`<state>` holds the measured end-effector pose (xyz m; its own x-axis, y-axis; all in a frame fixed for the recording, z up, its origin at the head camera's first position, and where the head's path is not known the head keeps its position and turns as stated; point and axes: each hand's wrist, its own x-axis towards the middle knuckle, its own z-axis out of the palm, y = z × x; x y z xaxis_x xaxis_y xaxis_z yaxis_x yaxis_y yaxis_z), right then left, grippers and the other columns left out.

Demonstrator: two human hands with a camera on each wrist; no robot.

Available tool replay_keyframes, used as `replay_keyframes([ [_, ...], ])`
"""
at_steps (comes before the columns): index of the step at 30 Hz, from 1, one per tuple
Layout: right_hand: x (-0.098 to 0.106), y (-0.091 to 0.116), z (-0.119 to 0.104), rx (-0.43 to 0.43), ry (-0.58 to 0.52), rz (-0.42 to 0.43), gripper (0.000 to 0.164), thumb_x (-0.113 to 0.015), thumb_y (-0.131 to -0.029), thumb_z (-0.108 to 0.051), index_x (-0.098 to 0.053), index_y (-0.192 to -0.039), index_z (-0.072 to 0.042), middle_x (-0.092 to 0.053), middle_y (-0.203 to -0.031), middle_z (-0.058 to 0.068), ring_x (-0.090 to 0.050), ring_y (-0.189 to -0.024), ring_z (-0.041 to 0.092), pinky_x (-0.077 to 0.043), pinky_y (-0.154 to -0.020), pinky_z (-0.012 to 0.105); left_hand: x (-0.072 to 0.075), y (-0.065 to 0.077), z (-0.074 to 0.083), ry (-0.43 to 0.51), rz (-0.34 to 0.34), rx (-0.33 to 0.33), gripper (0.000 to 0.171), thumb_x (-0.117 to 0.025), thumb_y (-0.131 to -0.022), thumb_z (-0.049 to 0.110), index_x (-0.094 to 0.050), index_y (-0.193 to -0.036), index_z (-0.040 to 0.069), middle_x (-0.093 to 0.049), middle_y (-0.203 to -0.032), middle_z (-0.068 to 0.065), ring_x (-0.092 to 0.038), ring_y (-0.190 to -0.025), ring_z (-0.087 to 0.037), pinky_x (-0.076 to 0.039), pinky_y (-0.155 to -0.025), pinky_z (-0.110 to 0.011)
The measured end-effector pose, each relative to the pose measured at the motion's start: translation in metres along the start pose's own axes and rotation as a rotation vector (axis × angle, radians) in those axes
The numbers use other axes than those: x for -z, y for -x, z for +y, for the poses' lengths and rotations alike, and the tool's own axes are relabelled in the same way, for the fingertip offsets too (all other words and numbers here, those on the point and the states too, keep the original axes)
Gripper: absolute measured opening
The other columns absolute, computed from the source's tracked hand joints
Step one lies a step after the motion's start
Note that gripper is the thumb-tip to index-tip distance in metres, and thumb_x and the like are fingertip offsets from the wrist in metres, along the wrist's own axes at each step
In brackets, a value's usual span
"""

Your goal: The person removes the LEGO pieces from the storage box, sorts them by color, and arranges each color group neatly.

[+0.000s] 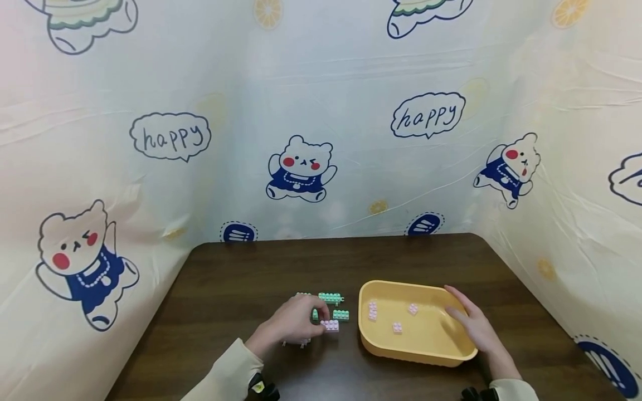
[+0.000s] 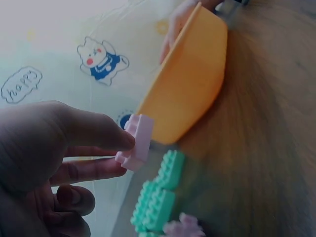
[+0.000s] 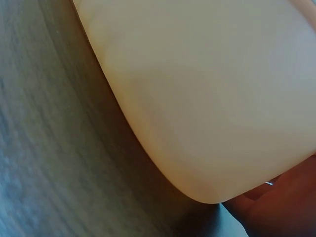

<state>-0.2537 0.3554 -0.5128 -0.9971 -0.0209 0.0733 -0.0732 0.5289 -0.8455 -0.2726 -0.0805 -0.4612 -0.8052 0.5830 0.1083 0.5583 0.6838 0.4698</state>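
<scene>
Left hand [image 1: 296, 316]: one pink oblong plastic brick [image 1: 331, 326] pinched, studs up, long axis left-to-right
Right hand [image 1: 473, 321]: one yellow rectangular plastic tray [image 1: 426, 332] gripped
Inside: three pink plastic bricks [image 1: 373, 311]

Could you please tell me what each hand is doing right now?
Left hand: pinching a pink brick.
Right hand: holding the yellow tray by its edge.

Booth: bear-print sheeting [image 1: 346, 78], dark table [image 1: 271, 264]
</scene>
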Motion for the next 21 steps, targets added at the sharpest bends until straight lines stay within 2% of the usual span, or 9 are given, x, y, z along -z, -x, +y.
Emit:
replay_keyframes([
  [6, 0.000, 0.002, -0.003, -0.022, 0.010, -0.010, 0.059, -0.051, -0.101, -0.035, -0.032, -0.153, -0.015, -0.025, -0.158, 0.019, -0.028, -0.141, 0.039, -0.030, -0.087, 0.007, -0.008, 0.009, -0.011, 0.003, -0.014, 0.022, 0.012, -0.076, -0.077, 0.024, -0.066, -0.080, 0.030, -0.060, -0.080, 0.018, -0.051, -0.070, -0.003, -0.040, -0.058, -0.023],
  [12, 0.001, 0.001, -0.003, -0.042, 0.010, -0.014, 0.060, -0.051, -0.101, -0.037, -0.031, -0.153, -0.016, -0.025, -0.158, 0.019, -0.029, -0.140, 0.038, -0.033, -0.088, 0.010, -0.016, 0.011, -0.017, -0.008, -0.029, 0.040, 0.014, -0.077, -0.076, 0.023, -0.065, -0.079, 0.029, -0.060, -0.079, 0.014, -0.048, -0.067, -0.002, -0.039, -0.055, -0.023],
  [21, 0.000, 0.000, -0.001, -0.024, -0.022, -0.009, 0.059, -0.052, -0.101, -0.034, -0.032, -0.152, -0.014, -0.024, -0.158, 0.019, -0.028, -0.140, 0.038, -0.031, -0.085, 0.004, -0.026, 0.013, -0.022, -0.044, -0.027, 0.026, 0.014, -0.077, -0.073, 0.022, -0.065, -0.076, 0.030, -0.060, -0.073, 0.012, -0.048, -0.065, -0.002, -0.038, -0.055, -0.023],
])
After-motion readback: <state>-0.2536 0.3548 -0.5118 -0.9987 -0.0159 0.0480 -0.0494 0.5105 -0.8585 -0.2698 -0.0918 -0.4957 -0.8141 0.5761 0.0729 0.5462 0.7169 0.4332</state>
